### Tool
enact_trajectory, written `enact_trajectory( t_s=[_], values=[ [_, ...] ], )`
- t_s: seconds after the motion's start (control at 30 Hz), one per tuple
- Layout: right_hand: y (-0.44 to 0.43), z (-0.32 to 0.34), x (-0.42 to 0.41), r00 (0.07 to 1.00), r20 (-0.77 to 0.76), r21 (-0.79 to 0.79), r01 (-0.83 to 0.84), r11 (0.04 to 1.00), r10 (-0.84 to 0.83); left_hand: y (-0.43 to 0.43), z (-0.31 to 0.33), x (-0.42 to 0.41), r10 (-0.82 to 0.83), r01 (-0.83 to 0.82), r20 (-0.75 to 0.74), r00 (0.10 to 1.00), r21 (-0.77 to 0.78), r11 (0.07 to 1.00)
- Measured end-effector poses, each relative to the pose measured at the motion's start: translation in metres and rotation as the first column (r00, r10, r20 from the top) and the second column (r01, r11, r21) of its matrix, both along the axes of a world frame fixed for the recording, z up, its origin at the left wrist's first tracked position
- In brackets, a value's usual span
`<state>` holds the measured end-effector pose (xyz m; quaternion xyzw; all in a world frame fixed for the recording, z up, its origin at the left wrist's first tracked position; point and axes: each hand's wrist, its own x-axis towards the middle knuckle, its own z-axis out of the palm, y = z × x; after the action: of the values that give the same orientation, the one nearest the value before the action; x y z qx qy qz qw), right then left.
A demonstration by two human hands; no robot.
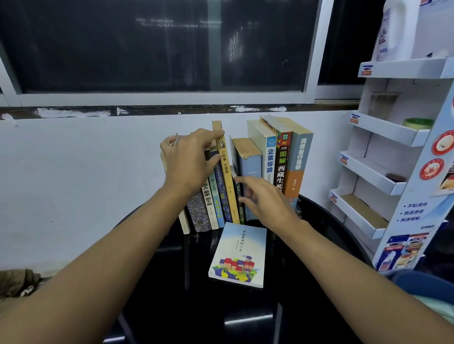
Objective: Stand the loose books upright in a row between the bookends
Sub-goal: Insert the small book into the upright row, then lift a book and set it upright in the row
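The left hand grips the books left of the yellow book by their tops, so they stay up. The right hand, loose and empty, reaches just right of it, maybe to open a gap. The loose book lies flat in front, on the worktop.

Tan-spined book; pastel-covered book; black table.
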<state>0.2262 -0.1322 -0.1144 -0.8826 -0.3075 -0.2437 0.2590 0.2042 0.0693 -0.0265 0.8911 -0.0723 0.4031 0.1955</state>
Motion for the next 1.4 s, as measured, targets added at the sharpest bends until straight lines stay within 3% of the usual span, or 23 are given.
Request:
enact_trajectory(
  t_s=[0.2, 0.37, 0.57, 0.73, 1.0, 1.17, 1.4],
  values=[
    [-0.002, 0.001, -0.008, 0.999, -0.034, 0.01, -0.007, 1.0, 0.007, -0.001, 0.004, -0.005, 0.009, -0.008, -0.056, 0.998, 0.021, 1.0],
    [-0.019, -0.006, -0.033, 0.985, -0.169, 0.016, -0.008, 1.0, 0.01, -0.005, 0.008, -0.022, -0.006, 0.009, -0.136, 0.991, 0.024, 1.0],
    [-0.046, -0.021, -0.06, 0.943, -0.327, -0.085, 0.043, 0.995, -0.069, -0.009, -0.02, -0.059, -0.125, 0.125, -0.045, 0.991, 0.003, 0.992],
    [-0.055, -0.03, -0.074, 0.908, -0.389, -0.087, 0.134, 0.987, -0.158, -0.008, -0.065, -0.078, -0.252, 0.257, -0.257, 0.933, -0.012, 0.966],
    [-0.048, -0.039, -0.078, 0.84, -0.453, -0.229, 0.214, 0.95, -0.299, -0.007, -0.103, -0.084, -0.173, 0.253, -0.658, 0.733, 0.028, 0.967],
    [-0.044, -0.042, -0.074, 0.828, -0.484, -0.235, 0.188, 0.953, -0.283, -0.02, -0.112, -0.092, -0.064, 0.235, -0.757, 0.65, 0.12, 0.964],
    [-0.044, -0.043, -0.07, 0.808, -0.556, -0.064, 0.191, 0.979, -0.194, -0.023, -0.12, -0.097, -0.053, 0.26, -0.793, 0.607, 0.136, 0.956]
  ],
)
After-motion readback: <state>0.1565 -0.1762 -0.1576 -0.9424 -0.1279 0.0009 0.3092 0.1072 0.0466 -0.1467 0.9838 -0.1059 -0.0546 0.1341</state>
